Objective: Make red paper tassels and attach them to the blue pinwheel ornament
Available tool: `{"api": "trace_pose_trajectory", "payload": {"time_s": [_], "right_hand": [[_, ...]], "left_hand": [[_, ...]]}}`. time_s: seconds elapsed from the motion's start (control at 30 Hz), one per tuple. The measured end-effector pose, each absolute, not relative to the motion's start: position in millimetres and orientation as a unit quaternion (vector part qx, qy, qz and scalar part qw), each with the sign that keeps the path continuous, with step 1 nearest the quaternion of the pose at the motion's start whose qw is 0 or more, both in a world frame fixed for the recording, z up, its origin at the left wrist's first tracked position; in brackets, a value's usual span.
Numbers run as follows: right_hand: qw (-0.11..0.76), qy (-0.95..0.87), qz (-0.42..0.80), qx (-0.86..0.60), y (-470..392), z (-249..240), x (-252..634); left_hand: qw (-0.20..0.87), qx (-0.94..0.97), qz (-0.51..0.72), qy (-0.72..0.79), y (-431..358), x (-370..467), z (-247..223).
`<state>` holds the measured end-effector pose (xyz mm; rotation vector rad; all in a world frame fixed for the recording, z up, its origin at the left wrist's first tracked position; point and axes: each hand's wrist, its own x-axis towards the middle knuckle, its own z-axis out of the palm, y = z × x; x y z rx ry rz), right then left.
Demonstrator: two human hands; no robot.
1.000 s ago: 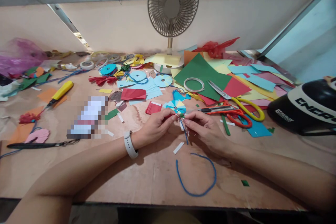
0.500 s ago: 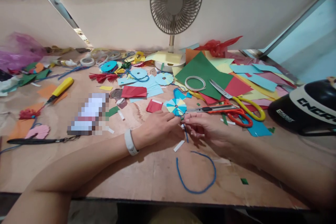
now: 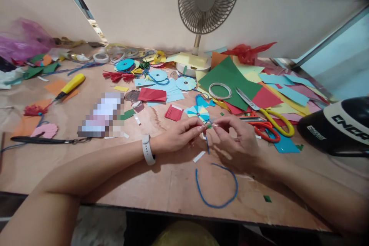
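My left hand (image 3: 184,133) and my right hand (image 3: 238,138) meet near the middle of the table, fingertips pinched on a blue string (image 3: 208,144). One end of it hangs down between them. Just beyond the fingers lies a blue and pale-yellow paper disc (image 3: 197,113) with a hole at its centre. The string runs close to this disc; whether it is tied to it is hidden by my fingers. A separate blue string (image 3: 221,206) lies curved on the wood nearer to me, and a white paper strip (image 3: 199,157) rests below my hands.
Yellow-handled scissors (image 3: 278,123), orange-handled scissors (image 3: 271,136) and a black bottle (image 3: 331,125) are at right. A phone (image 3: 102,115) and yellow-handled tool (image 3: 70,86) lie left. Behind stand a fan (image 3: 206,4), green paper (image 3: 230,80), red paper pieces (image 3: 173,113) and a tape roll (image 3: 220,90).
The view has shifted, so the table's things sit further right. My right fingers have curled into a pinch, and my left fingertips have turned, both still at the string by the disc.
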<state>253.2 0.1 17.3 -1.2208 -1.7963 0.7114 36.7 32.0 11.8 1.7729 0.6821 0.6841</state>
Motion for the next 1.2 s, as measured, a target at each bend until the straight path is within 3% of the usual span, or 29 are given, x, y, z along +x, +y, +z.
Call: {"api": "trace_pose_trajectory", "payload": {"time_s": [0.13, 0.23, 0.37, 0.6, 0.7, 0.87, 0.97, 1.07, 1.2], "right_hand": [[0.479, -0.682, 0.303, -0.463, 2, 19, 256], [0.415, -0.756, 0.275, -0.424, 9, 26, 259], [0.328, -0.837, 0.221, -0.378, 16, 27, 259], [0.329, -0.809, 0.286, -0.394, 10, 16, 254], [0.346, -0.776, 0.344, -0.398, 9, 11, 253], [0.345, -0.77, 0.351, -0.407, 10, 6, 253], [0.347, -0.77, 0.346, -0.408, 10, 4, 252], [0.358, -0.768, 0.352, -0.398, 8, 3, 251], [0.362, -0.717, 0.449, -0.391, 7, 7, 251]], "left_hand": [[0.688, 0.603, 0.291, 0.279, 30, 39, 13], [0.732, 0.552, 0.292, 0.273, 30, 38, 15], [0.765, 0.524, 0.271, 0.259, 29, 38, 15], [0.771, 0.533, 0.249, 0.244, 27, 38, 11], [0.712, 0.605, 0.262, 0.242, 27, 38, 10], [0.436, 0.82, 0.25, 0.274, 25, 37, 8], [0.327, 0.873, 0.239, 0.271, 22, 37, 3], [0.288, 0.893, 0.253, 0.237, 21, 37, -1], [0.336, 0.862, 0.289, 0.246, 21, 37, 6]]}}
